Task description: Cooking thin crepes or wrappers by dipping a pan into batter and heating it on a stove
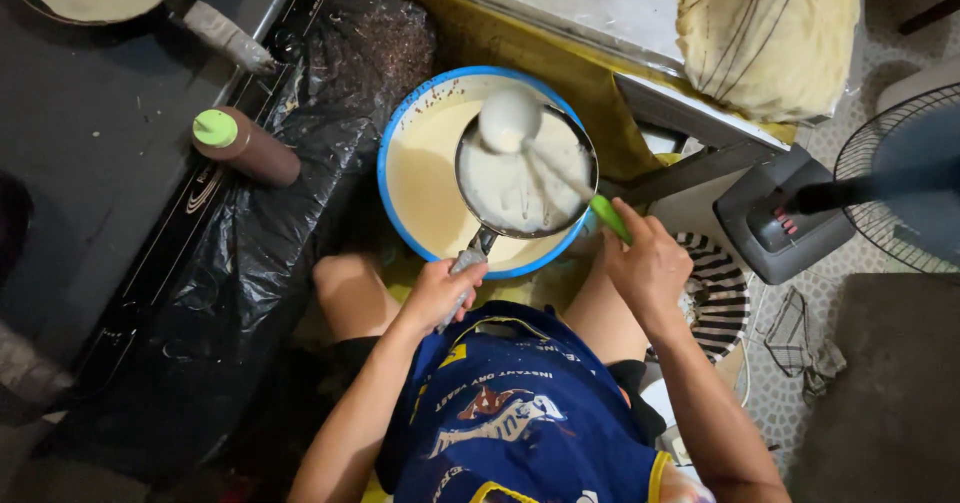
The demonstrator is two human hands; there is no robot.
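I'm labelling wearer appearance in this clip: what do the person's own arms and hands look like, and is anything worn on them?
Both arms are bare all the way down, with no sleeves in view. The left hand and right hand wear no gloves; no rings, watch or bracelets are visible.

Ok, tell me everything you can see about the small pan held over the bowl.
The small pan is round, dark-rimmed metal, its inside coated with pale batter. It hangs over the blue-rimmed bowl of batter. The left hand grips its handle, which looks wrapped, at the near side. A ladle with a green handle, held by the right hand, reaches across it, its batter-covered cup above the far rim.
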